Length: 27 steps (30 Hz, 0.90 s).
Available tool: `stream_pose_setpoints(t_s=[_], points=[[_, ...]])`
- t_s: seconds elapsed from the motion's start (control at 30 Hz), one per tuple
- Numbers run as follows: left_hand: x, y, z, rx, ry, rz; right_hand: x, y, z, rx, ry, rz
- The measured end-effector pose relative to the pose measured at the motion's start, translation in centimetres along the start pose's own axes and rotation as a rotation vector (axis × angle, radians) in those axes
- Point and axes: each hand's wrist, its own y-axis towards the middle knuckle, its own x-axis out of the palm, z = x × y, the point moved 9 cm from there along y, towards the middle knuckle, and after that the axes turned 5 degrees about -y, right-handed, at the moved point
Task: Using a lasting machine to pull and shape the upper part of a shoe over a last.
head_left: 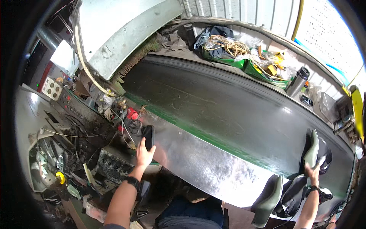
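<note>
My left hand (144, 155) is closed around the lower end of a black smartphone (148, 135) at the near edge of a shiny metal sheet. Over at the right, my right hand (313, 172) grips the near end of a long grey-green shoe-shaped piece (312, 147) with a pale edge. Beside that piece is a glossy black shoe-like piece (324, 154), partly covered by the fingers. Left of my right wrist, a second grey-green piece (270, 202) and a black shoe-like piece (293, 195) lie at the sheet's near edge.
A dark conveyor belt (198, 99) runs beyond the metal sheet (213, 160). Along its far side are green bags (228, 61) with cord and a steel thermos (298, 81). A grey machine hood (129, 38) overhangs the left end. Cluttered tools and cables fill the lower left.
</note>
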Motion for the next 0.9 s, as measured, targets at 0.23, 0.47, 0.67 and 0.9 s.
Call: stream_pose_setpoints(t_s=[0.23,0.47,0.67,0.9], points=[[2.9,5.2,-4.2,-0.113,-0.033,0.183,-0.4,-1.7,-5.5,0.077,-0.417,-0.109],[2.1,5.1,-2.4,-0.104,-0.157,0.028,-2.1,-0.1,-21.4,0.144,-0.742,-0.241],[8.8,-2.6,9.6,-0.063,-1.070,-0.574,1.6,-4.1,-42.4,-0.022,-0.794,-0.533],[14.1,-12.0,20.5,-0.732,-1.764,-1.326,10.6,-17.8,-60.0,-0.240,-0.751,-0.767]])
